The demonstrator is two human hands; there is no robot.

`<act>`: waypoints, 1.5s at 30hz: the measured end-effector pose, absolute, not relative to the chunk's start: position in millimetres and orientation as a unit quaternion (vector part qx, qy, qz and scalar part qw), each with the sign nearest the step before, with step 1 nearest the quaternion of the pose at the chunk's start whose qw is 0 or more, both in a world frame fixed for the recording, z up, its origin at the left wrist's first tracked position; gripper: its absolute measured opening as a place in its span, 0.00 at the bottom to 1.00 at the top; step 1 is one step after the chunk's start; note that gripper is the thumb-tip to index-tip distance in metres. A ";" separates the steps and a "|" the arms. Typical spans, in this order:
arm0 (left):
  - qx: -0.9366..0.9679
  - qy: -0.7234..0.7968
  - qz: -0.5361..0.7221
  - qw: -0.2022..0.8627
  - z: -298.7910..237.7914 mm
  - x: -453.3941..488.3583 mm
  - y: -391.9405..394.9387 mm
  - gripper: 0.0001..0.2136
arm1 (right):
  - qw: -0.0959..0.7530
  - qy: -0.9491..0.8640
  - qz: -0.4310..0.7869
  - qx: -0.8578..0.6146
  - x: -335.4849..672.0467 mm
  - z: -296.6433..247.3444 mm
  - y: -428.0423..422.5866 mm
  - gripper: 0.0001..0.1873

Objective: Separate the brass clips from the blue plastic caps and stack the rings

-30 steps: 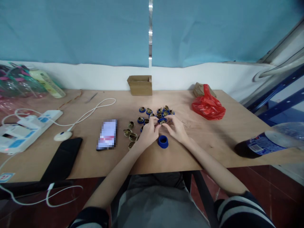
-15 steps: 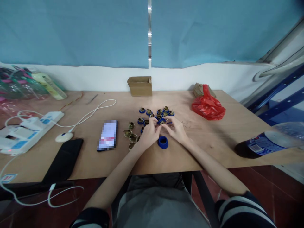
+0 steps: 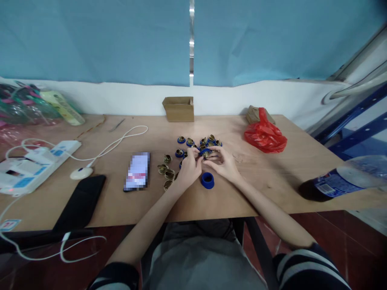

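A wooden table (image 3: 272, 185) fills the view. Over its middle, the left hand (image 3: 188, 170) and right hand (image 3: 223, 163) meet, fingertips of both pinched closed on one small blue-and-brass part (image 3: 206, 153), held just above the tabletop. A red bag (image 3: 265, 136) lies well to the right and a phone (image 3: 137, 171) to the left. A blue cap (image 3: 207, 180) sits just below the hands, and similar pieces (image 3: 188, 141) are clustered behind them.

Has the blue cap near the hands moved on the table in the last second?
No. The blue cap keeps its spot, equally far right of the phone; the left hand and right hand pinch a small blue piece beyond it.
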State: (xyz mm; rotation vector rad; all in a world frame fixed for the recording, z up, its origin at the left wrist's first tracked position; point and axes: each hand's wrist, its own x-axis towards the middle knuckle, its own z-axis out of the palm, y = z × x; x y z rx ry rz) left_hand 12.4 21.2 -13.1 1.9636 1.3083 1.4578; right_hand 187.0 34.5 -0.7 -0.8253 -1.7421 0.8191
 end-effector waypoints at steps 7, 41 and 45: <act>0.676 0.455 0.539 0.214 -14.9 12.8 24.2 0.12 | 0.517 -0.690 0.362 -0.354 186.7 -2.5 36.7 0.14; 0.678 0.466 0.521 0.227 -18.2 26.7 16.8 0.11 | 0.499 -0.778 0.157 -0.347 189.7 -2.3 39.4 0.04; 0.673 0.445 0.536 0.248 -15.7 27.6 15.6 0.10 | 0.507 -0.728 0.283 -0.364 188.0 -0.3 40.4 0.07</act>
